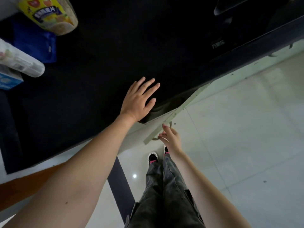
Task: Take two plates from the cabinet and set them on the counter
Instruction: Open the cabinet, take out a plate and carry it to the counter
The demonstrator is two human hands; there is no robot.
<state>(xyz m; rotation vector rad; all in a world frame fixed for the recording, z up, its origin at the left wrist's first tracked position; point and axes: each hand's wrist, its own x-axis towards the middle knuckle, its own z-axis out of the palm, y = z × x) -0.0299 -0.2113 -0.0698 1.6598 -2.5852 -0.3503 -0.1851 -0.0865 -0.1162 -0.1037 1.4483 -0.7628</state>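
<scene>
Counts, head cam:
- 2 hands: left hand (137, 100) near centre, right hand (171, 137) at 5 o'clock of it.
- 1 open cabinet door (178, 112), 1 handle (170, 125) on it.
- 2 shoes: one (153, 157) at 6 o'clock, second (165, 149) partly hidden by the right wrist.
- 1 black counter (98, 63).
- At 10 o'clock on it: 1 yellow snack canister (49, 14), 1 clear plastic tube (21, 61), 1 blue bag (36, 45), 1 blue box (9, 81).
- Plates: 0 in view.

Cabinet interior (158, 109) too dark to read. Yellow packet (49, 14) and clear container (18, 60) cut by frame edge, blurred.
</scene>
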